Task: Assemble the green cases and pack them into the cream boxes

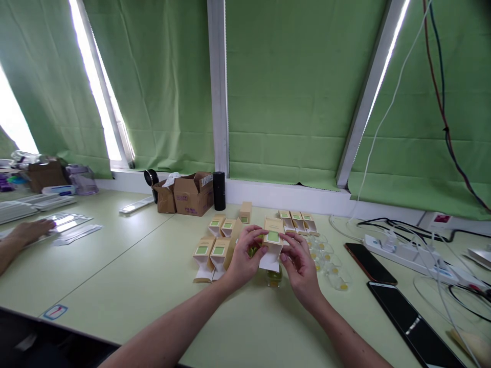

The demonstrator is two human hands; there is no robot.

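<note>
Our arms (180, 317) reach out, left hand (244, 258) and right hand (303, 268) with fingers (251, 233) half closed on one box (272, 236), light and bendy, we guess, best held softly by its sides.

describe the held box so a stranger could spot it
On the pale table below the green blinds, find the person's left hand and right hand. Between them is a small tan box with a green square. Unlike its lookalikes, it is held by both.
</note>
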